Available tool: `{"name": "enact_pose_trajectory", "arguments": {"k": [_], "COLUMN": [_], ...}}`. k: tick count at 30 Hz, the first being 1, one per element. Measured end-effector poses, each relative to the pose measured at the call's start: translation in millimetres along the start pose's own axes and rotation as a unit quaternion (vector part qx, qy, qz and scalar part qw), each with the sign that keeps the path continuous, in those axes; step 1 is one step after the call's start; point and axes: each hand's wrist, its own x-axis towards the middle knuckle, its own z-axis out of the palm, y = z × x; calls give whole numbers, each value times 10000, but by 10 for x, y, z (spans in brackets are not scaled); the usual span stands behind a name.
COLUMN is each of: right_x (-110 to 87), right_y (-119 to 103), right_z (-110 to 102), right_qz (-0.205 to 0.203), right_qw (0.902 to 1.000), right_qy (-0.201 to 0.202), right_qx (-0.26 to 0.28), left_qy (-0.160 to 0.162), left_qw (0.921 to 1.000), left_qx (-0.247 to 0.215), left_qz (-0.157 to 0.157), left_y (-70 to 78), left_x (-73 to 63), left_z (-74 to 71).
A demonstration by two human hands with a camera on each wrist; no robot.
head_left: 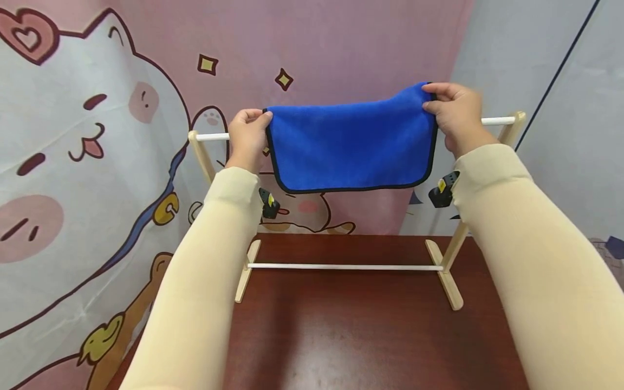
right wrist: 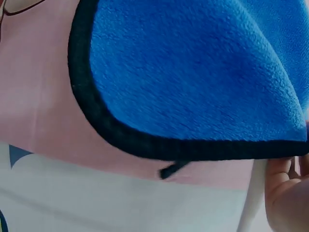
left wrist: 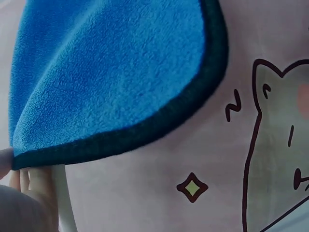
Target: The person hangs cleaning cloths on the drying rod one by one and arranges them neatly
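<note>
A blue towel (head_left: 351, 146) with black edging hangs spread between both hands, in front of the rack's upper white bar (head_left: 497, 121). My left hand (head_left: 246, 138) pinches its upper left corner between thumb and fingers. At the upper right corner, my right hand (head_left: 458, 114) pinches the cloth a little higher, so the top edge rises on that side. In the left wrist view the plush towel (left wrist: 116, 72) drapes down with a rounded corner. The right wrist view shows the towel's (right wrist: 193, 82) other rounded corner and a small dark loop (right wrist: 174, 169) at its edge.
The wooden rack has a lower white bar (head_left: 341, 266) and feet such as the right one (head_left: 444, 276) on the dark brown table (head_left: 361, 336). Behind it hangs a pink and white cartoon curtain (head_left: 351, 49). A small camera sits on each wrist.
</note>
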Motion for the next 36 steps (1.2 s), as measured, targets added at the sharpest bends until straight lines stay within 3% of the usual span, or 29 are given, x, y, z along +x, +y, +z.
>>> {"name": "enact_pose_trajectory", "arguments": {"k": [3, 8, 14, 24, 31, 36], "right_x": [-7, -90, -184, -260, -318, -363], "right_y": [60, 129, 201, 368, 502, 594], "right_z": [-10, -30, -67, -115, -136, -171], "right_qz": [16, -235, -582, -443, -589, -714], "right_qw": [9967, 9893, 9875, 9923, 9927, 9912], "right_qy": [29, 91, 269, 109, 250, 309], "right_qx": [-817, -1438, -1439, -1153, -1024, -1068], "left_qy": [15, -95, -100, -230, -377, -597], "left_qw": [9995, 9988, 9987, 9997, 9992, 9981], "left_qx": [314, 478, 496, -11, -28, -37], "left_qz": [-16, -12, 19, 82, -143, -133], "left_y": [-56, -126, -226, -411, -481, -548], "left_x": [-9, -45, -67, -102, -117, -141], "left_z": [-1, -35, -62, -107, -143, -188]}}
